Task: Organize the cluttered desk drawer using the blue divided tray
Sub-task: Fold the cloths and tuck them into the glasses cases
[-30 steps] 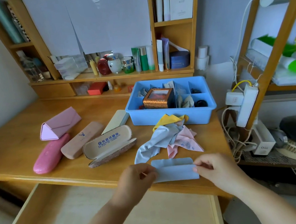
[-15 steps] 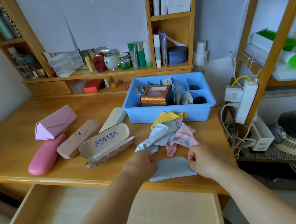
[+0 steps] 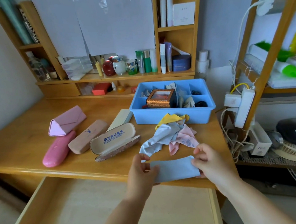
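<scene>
Hands [image 3: 175, 166] pinch cloth [image 3: 174, 169] ends at desk [image 3: 25, 145] edge.

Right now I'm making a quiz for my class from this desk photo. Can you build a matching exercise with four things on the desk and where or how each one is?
Things:
1. folded blue cloth
2. brown box
3. open glasses case
4. pile of cloths

States:
A. lies on the desk, lid up, nothing inside
B. stands in the blue tray
C. held at its ends by the left hand and right hand
D. heaped on the desk just in front of the tray

Pairs: 1-C, 2-B, 3-A, 4-D
</scene>
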`<action>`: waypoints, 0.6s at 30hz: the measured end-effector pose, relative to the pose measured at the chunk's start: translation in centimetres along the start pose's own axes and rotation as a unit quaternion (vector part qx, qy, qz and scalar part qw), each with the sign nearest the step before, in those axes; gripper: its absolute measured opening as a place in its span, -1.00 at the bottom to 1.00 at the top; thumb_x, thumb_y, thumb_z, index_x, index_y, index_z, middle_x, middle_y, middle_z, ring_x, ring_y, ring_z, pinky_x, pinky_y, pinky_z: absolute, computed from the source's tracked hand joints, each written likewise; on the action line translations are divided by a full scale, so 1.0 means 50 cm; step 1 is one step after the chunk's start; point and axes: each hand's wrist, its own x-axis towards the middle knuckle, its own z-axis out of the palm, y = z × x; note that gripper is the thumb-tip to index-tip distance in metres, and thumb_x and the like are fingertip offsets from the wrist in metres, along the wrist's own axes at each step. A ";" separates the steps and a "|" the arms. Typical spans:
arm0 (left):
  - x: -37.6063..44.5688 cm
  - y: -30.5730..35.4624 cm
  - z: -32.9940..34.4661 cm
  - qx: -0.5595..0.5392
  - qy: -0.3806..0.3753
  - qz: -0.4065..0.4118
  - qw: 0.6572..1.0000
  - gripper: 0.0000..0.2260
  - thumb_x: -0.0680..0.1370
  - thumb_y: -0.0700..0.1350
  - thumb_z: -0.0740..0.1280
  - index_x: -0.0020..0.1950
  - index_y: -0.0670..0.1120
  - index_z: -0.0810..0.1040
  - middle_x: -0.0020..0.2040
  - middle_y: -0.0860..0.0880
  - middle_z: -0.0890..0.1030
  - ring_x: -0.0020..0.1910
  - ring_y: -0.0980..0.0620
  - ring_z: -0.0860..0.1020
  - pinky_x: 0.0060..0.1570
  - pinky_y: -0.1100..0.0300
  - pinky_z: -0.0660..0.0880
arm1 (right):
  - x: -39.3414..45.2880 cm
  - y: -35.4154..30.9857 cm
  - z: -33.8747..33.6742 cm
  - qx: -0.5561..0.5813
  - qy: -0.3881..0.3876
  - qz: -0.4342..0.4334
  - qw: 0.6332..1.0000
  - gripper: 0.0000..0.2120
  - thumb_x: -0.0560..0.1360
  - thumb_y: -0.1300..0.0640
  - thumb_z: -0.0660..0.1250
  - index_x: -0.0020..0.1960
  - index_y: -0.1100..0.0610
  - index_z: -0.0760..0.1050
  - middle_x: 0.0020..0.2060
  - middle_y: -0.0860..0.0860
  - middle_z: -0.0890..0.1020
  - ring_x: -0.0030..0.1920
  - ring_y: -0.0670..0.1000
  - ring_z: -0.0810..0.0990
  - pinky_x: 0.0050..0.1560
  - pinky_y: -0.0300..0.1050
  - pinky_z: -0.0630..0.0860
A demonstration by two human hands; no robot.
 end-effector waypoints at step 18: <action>-0.094 0.059 0.065 -0.129 -0.078 0.149 0.977 -0.55 0.45 -0.49 0.19 0.19 -0.04 0.38 -0.05 -0.11 0.66 -0.21 -0.02 0.65 -0.19 0.24 0.55 | -0.050 -0.036 0.046 0.164 0.001 -0.055 0.985 -0.70 0.39 0.29 0.46 -0.03 -0.01 0.45 -0.28 -0.03 0.70 -0.31 -0.06 0.68 -0.39 -0.30 0.51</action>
